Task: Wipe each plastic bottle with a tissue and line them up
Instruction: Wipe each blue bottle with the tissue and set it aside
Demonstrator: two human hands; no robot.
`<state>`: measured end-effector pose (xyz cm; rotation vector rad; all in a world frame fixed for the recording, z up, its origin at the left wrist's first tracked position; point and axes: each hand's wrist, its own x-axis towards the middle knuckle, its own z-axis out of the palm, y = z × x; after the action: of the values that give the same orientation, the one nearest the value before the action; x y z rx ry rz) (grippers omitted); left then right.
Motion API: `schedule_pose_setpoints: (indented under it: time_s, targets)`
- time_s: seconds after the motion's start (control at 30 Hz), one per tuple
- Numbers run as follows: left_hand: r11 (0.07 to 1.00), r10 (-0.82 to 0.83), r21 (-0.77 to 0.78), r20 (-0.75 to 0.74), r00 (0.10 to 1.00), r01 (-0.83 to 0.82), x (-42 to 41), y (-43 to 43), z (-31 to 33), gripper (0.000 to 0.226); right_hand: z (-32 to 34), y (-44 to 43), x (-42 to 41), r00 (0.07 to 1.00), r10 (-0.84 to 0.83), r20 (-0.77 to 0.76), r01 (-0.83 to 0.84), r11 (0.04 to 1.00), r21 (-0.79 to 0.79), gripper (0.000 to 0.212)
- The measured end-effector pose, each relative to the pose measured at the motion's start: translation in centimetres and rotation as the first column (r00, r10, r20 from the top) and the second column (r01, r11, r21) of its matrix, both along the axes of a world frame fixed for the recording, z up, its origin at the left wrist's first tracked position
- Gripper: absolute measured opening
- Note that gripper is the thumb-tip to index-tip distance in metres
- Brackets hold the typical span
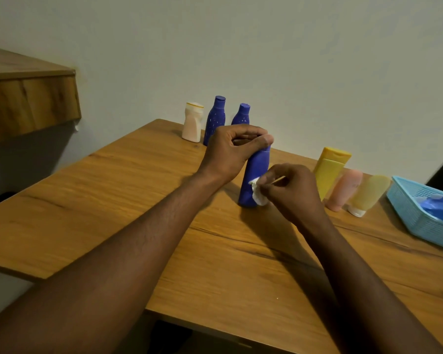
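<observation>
A blue plastic bottle (253,177) stands upright in the middle of the wooden table (138,200). My left hand (230,152) grips its top from above. My right hand (289,190) pinches a crumpled white tissue (258,191) against the bottle's lower right side. Behind, near the wall, a white bottle (192,122) and two blue bottles (215,118) (241,114) stand side by side. To the right, a yellow bottle (329,169), a pink tube (344,189) and a pale yellow tube (367,194) lean side by side.
A light blue plastic basket (414,215) with something blue inside sits at the table's right edge. A wooden shelf (28,98) juts from the wall at upper left. The wall runs close behind the bottles.
</observation>
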<state>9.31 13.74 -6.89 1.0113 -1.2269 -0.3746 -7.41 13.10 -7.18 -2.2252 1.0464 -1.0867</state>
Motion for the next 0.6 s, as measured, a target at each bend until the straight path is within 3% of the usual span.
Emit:
schedule_pose_setpoints:
  time_s: [0.13,0.33,0.4,0.5,0.6]
  targets:
    - [1.0,-0.001,0.022,-0.013,1.0,0.002,0.33,-0.15,0.12,0.026,-0.39,-0.07,0.41,0.962,0.063,-0.266,-0.045,0.996,0.074,0.015]
    - [0.999,-0.006,0.052,-0.006,1.0,0.006,0.42,-0.14,0.24,0.028,0.34,0.49,0.29,0.997,-0.036,0.075,0.046,0.991,-0.125,0.009]
    - [0.998,-0.002,0.055,0.001,1.0,0.002,0.45,-0.18,0.21,0.029,0.45,0.46,0.25,0.994,-0.022,0.105,0.038,0.988,-0.153,0.011]
    - [0.998,-0.005,0.065,-0.015,1.0,0.006,0.47,-0.19,0.19,0.029,0.31,0.53,0.16,1.0,0.03,-0.011,-0.031,0.99,-0.135,0.015]
    - [0.997,-0.009,0.071,-0.034,0.999,0.012,0.68,-0.2,0.29,0.029,0.26,0.33,0.42,0.966,0.088,-0.243,-0.084,0.996,0.029,0.019]
